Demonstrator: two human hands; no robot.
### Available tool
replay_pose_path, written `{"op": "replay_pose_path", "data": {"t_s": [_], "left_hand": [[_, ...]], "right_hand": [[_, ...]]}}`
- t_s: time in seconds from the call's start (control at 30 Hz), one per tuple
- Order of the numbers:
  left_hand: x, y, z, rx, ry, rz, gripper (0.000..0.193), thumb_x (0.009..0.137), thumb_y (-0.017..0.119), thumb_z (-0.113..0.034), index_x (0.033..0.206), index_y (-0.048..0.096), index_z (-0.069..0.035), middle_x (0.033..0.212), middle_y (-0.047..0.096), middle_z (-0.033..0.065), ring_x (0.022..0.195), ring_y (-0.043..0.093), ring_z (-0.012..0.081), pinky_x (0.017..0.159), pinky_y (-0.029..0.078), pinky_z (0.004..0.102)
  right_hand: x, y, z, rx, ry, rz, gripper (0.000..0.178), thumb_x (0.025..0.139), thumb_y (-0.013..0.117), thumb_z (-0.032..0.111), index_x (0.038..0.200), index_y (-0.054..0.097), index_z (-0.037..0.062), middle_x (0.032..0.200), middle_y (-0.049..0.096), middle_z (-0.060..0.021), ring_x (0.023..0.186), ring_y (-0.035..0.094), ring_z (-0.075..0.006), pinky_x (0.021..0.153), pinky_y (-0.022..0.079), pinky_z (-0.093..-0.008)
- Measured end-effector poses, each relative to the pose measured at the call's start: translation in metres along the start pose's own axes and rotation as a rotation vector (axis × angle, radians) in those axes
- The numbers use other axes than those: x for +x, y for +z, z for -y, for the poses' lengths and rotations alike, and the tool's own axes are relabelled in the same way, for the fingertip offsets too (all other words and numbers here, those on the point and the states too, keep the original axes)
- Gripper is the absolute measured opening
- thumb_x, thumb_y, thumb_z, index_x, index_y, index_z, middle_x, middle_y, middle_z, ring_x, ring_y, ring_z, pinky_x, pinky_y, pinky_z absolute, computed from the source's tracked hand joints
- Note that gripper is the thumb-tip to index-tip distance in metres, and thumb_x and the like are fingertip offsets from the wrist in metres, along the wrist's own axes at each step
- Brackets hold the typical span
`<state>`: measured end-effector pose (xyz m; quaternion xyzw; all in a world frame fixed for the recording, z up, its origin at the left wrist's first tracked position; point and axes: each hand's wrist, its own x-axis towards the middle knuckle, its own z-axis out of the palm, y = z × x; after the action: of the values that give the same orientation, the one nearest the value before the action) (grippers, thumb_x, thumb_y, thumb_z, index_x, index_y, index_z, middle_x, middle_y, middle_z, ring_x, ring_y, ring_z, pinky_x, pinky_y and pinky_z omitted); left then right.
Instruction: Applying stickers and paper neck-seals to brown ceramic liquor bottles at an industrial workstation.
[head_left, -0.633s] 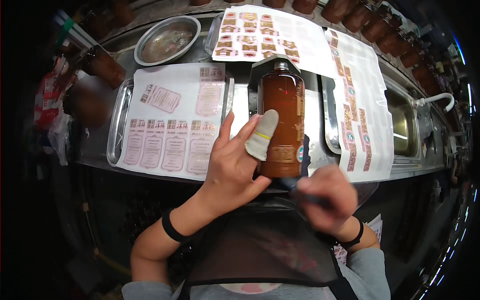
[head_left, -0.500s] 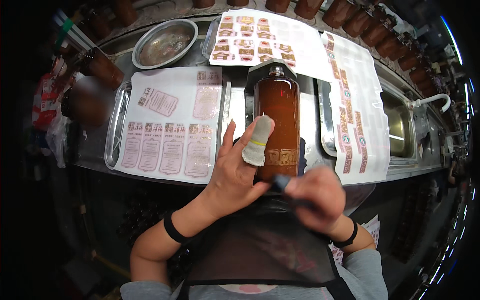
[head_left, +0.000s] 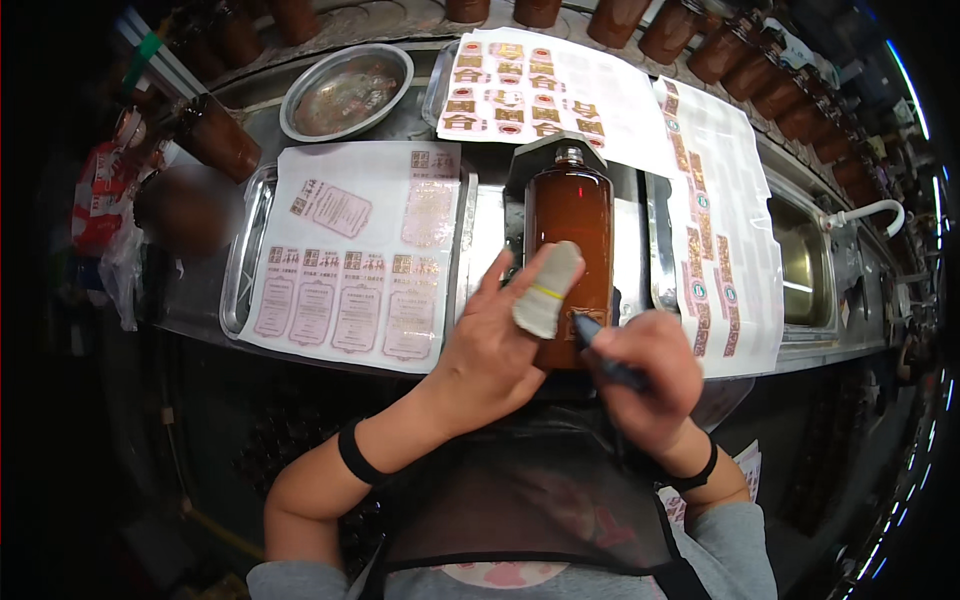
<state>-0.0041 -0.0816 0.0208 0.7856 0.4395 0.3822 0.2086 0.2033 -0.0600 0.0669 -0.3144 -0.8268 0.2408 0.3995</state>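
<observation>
A brown glossy bottle [head_left: 580, 225] with a clear neck lies on its back in front of me, neck pointing away, in a dark holder [head_left: 520, 170]. Near its base is a gold-patterned decal [head_left: 580, 323]. My left hand [head_left: 500, 345] lies along the bottle's left side, fingers stretched and apart. A grey cloth finger cover [head_left: 548, 288] with a yellow band sits on one finger, which rests on the bottle. My right hand [head_left: 655, 375] is closed round a small dark-handled tool [head_left: 620, 372], blurred by motion. The tool's tip is at the decal; whether it touches cannot be told.
A sheet of pink label decals [head_left: 340, 240] covers a metal tray at left. Beyond it stands a round metal basin [head_left: 350, 95]. More decal sheets lie at the back [head_left: 560, 95] and right [head_left: 725, 220], beside a sink [head_left: 805, 265] with a white tap [head_left: 870, 215]. Brown bottles [head_left: 725, 50] line the far edge.
My right hand has brought the tool up from below the bottle's base to the decal. The left hand still lies on the bottle. The whole view has shifted slightly.
</observation>
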Motion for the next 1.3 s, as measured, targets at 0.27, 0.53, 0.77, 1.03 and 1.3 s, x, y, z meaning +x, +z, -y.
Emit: {"op": "replay_pose_path", "data": {"t_s": [0.27,0.53,0.77,1.03,1.3], "left_hand": [[0.013,0.009,-0.011,-0.015,-0.006,0.01,0.086,0.072,0.075,-0.007,0.148,0.036,-0.002,0.148,0.051,0.0116,0.136,0.047,0.0355,0.117,0.019,0.0613],[-0.017,0.017,0.001,0.055,-0.09,-0.099,0.095,0.078,0.081,-0.02,0.153,0.027,0.003,0.153,0.04,0.0218,0.141,0.04,0.0386,0.121,0.013,0.0542],[-0.027,0.006,-0.016,0.106,-0.052,0.019,0.055,0.084,0.075,-0.044,0.128,0.067,-0.011,0.154,0.03,0.033,0.142,0.034,0.0471,0.114,0.015,0.0633],[-0.042,0.003,-0.02,0.303,-0.123,0.004,0.044,0.09,0.069,-0.044,0.127,0.07,-0.02,0.154,0.029,0.0364,0.143,0.032,0.0494,0.115,0.013,0.0625],[-0.06,0.005,-0.023,0.19,-0.239,-0.06,0.048,0.088,0.072,-0.038,0.126,0.069,-0.009,0.153,0.027,0.0391,0.142,0.033,0.0491,0.115,0.014,0.0624]], "right_hand": [[-0.007,-0.006,0.002,0.034,-0.041,0.071,0.034,0.066,0.073,-0.01,0.098,0.068,0.0006,0.088,0.068,-0.0119,0.074,0.064,-0.0284,0.064,0.049,-0.0362],[-0.024,-0.022,-0.001,0.276,0.5,-0.258,0.017,0.08,0.075,-0.003,0.092,0.064,-0.0006,0.088,0.061,-0.0071,0.079,0.057,-0.0109,0.07,0.045,-0.0235],[-0.048,-0.006,-0.005,0.313,0.478,-0.247,0.02,0.076,0.077,-0.003,0.091,0.064,-0.0012,0.083,0.062,-0.0089,0.071,0.058,-0.0135,0.064,0.044,-0.0249],[-0.046,-0.005,-0.003,0.273,0.443,-0.225,0.02,0.075,0.077,-0.003,0.091,0.064,-0.0017,0.081,0.063,-0.0101,0.07,0.059,-0.0144,0.064,0.045,-0.0252],[-0.036,-0.013,0.004,0.19,0.402,-0.168,0.021,0.074,0.077,-0.004,0.09,0.064,-0.0015,0.08,0.062,-0.0103,0.071,0.059,-0.0153,0.065,0.046,-0.026]]}}
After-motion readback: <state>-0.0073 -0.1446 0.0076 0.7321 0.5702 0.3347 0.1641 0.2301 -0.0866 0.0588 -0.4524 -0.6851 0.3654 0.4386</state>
